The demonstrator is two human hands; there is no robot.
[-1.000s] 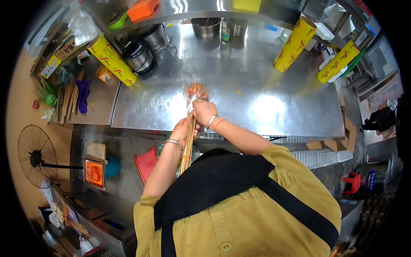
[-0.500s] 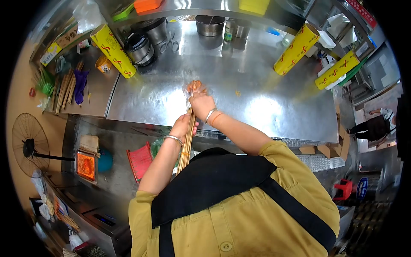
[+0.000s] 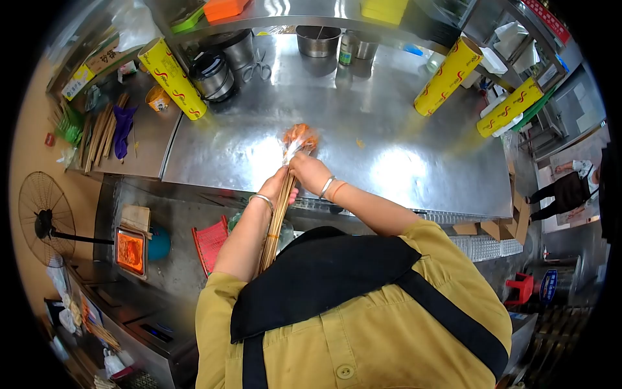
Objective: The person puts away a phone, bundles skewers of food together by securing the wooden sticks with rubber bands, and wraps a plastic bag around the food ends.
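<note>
A bundle of thin wooden skewers runs from near my apron up over the counter's front edge, banded in yellow partway along. Orange food pieces sit at the far end under clear plastic film. My left hand is closed around the skewers below the film. Just above it, my right hand is closed at the lower edge of the film, where film and sticks meet. Its fingertips are partly hidden, so I cannot tell whether they grip film, sticks or both.
The steel counter bears scissors, a metal pot and a bottle at the back. Yellow film rolls stand left and right. A fan and an orange-filled tray are left. Another person stands far right.
My right hand has slid down from the food end toward my left hand. The film-covered food now shows more fully above my fingers. My left hand still holds the skewers.
</note>
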